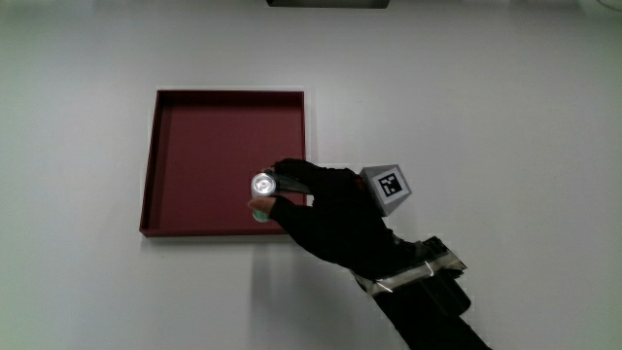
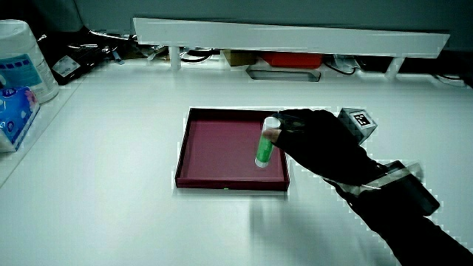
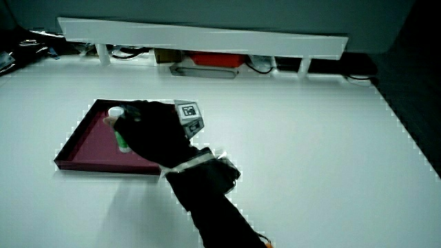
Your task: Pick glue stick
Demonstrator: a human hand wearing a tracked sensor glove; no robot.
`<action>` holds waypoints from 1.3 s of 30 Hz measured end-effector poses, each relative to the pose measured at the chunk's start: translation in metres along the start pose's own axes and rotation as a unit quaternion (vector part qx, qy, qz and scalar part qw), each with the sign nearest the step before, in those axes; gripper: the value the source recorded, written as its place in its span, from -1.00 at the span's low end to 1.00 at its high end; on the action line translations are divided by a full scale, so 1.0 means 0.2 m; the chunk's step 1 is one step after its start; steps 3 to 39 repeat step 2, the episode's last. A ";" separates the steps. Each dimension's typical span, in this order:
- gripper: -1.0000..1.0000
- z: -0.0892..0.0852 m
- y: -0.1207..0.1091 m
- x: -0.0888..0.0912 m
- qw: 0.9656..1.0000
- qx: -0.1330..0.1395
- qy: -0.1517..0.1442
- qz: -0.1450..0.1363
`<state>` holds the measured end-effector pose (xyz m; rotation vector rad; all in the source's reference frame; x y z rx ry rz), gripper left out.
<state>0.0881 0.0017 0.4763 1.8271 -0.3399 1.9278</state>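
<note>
A green glue stick (image 1: 262,186) with a white cap stands upright over the dark red tray (image 1: 194,126), near the tray corner closest to the person. The gloved hand (image 1: 292,190) has its fingers closed around the stick's upper part. In both side views the glue stick (image 2: 265,143) (image 3: 119,130) shows its green body below the fingers, over the tray (image 2: 214,140) (image 3: 89,141). Whether its base touches the tray floor I cannot tell. The hand (image 2: 292,133) (image 3: 134,127) reaches in over the tray's near corner, the patterned cube (image 1: 387,185) on its back.
A low white partition (image 2: 295,33) runs along the table's edge farthest from the person, with cables and a red item under it. A white canister (image 2: 22,59) and a blue packet (image 2: 15,111) stand at the table's edge in a side view.
</note>
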 end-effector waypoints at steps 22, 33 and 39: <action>1.00 0.02 -0.03 -0.01 1.000 -0.001 -0.012 0.000; 1.00 0.02 -0.03 -0.01 1.000 -0.001 -0.012 0.000; 1.00 0.02 -0.03 -0.01 1.000 -0.001 -0.012 0.000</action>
